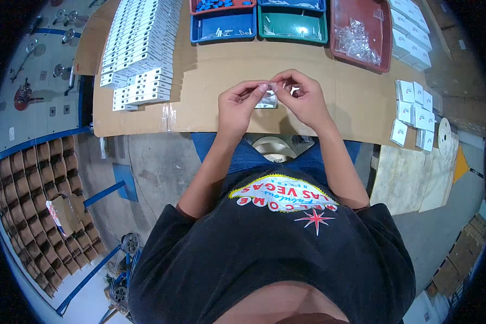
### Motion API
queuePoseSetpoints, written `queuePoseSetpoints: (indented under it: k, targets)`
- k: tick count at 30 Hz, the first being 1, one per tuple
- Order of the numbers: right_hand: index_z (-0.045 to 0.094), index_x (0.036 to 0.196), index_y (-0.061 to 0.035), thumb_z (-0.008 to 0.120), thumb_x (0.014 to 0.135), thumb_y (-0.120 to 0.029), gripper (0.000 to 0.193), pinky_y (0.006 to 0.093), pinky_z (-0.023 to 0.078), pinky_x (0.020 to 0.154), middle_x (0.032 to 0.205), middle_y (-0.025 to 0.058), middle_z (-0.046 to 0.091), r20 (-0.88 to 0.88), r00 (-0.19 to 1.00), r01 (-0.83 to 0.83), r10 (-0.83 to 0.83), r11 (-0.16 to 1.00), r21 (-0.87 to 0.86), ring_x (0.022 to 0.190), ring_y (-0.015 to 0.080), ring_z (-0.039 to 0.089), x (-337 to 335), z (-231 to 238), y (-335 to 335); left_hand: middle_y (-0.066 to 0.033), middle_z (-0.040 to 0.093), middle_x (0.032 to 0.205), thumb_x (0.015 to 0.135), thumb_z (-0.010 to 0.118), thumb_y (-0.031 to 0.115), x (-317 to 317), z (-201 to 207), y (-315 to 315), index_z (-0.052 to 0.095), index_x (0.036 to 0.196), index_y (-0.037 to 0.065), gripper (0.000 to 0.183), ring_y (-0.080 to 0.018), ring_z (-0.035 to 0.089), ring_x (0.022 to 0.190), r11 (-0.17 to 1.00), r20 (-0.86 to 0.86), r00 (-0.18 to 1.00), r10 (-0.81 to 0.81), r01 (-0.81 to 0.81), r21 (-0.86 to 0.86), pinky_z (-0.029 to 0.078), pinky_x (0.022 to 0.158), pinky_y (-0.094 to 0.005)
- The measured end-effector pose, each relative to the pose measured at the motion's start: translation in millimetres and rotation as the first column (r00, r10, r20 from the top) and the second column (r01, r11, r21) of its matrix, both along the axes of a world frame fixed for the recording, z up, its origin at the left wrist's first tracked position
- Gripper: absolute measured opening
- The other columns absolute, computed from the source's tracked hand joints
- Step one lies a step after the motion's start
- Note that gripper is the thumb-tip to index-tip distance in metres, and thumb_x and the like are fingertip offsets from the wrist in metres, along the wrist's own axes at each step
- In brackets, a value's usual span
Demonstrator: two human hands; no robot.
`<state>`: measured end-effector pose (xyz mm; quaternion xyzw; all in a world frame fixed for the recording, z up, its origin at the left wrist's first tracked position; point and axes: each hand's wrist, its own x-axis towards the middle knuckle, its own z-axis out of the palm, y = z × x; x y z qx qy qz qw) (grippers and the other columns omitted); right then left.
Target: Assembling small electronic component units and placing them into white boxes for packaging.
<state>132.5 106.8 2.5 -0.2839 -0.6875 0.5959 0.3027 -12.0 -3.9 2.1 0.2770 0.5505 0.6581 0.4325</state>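
Observation:
My left hand (236,106) and my right hand (306,101) meet over the near middle of the cardboard-covered table (210,70). Thumb and forefinger of each hand pinch a small clear plastic piece (272,87), drawn between the fingertips. It looks like thin film or a little bag, but its exact kind is too small to tell. Just below the fingertips, a small pale, shiny item (267,101) shows between the hands, partly hidden by them. Whether it is joined to the clear piece, I cannot tell.
Stacked white boxes (140,48) stand at left. Along the back are a blue bin (223,39), a green bin (292,39) with small white pieces, and a red tray (386,32) of clear plastic bits. More small white boxes (414,110) lie at right, beside a white reel (444,136).

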Motion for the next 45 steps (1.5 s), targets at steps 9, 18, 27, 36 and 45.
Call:
queuePoseSetpoints:
  k: [9,18,27,36,45]
  targets:
    - [0.072,0.094,-0.0017,0.072,0.09,-0.009,0.008,0.0231,0.041,0.057,0.076,0.0005,0.066,-0.036,0.999,0.025,-0.024,0.999,0.043,0.065,0.0051,0.051,-1.4,-7.8,2.0,-0.013,0.074,0.106,0.098,0.067,0.001,6.2,0.8,4.8,0.071,0.115,-0.008,0.019,-0.0163,0.071,0.097,0.998,0.019,0.999,0.037,-0.038,0.045,0.059,0.087,-0.0281]
    - [0.071,0.091,-0.002,0.072,0.089,-0.007,0.006,0.0219,0.04,0.057,0.074,-0.0015,0.064,-0.079,0.995,0.059,-0.062,0.998,-0.039,0.066,0.0029,0.051,9.5,-10.8,2.9,-0.013,0.074,0.104,0.098,0.067,0.001,11.4,2.4,9.5,0.071,0.112,-0.007,0.016,-0.0163,0.072,0.095,0.999,-0.039,0.999,0.005,-0.004,0.041,0.059,0.086,-0.0281]
    - [0.071,0.09,-0.0024,0.072,0.09,-0.007,0.005,0.0206,0.037,0.055,0.072,-0.0037,0.061,-0.107,0.993,0.043,-0.055,0.993,-0.112,0.063,0.0015,0.047,16.7,-13.6,4.8,-0.0113,0.075,0.102,0.099,0.068,0.003,18.2,-4.2,12.9,0.07,0.11,-0.007,0.015,-0.0143,0.071,0.094,0.997,-0.056,0.998,-0.015,0.02,0.076,0.057,0.085,-0.0267]
    - [0.07,0.09,-0.0022,0.071,0.092,-0.008,0.006,0.02,0.037,0.055,0.073,-0.0051,0.061,-0.098,0.995,0.008,-0.017,0.995,-0.096,0.064,0.0007,0.047,8.9,-10.4,2.6,-0.0111,0.074,0.101,0.1,0.066,0.004,16.8,-4.6,8.8,0.068,0.11,-0.007,0.015,-0.0136,0.07,0.094,0.996,-0.058,0.998,0.011,-0.006,0.09,0.056,0.086,-0.026]
    - [0.07,0.093,-0.0022,0.072,0.092,-0.005,0.004,0.0192,0.042,0.06,0.08,-0.0042,0.064,-0.14,0.99,-0.018,-0.002,0.989,-0.144,0.068,0.0008,0.051,10.5,0.5,11.2,-0.0101,0.072,0.107,0.099,0.066,0.003,12.0,14.3,9.6,0.067,0.117,-0.006,0.02,-0.0125,0.069,0.097,0.996,0.001,0.999,-0.047,0.047,0.076,0.056,0.087,-0.026]
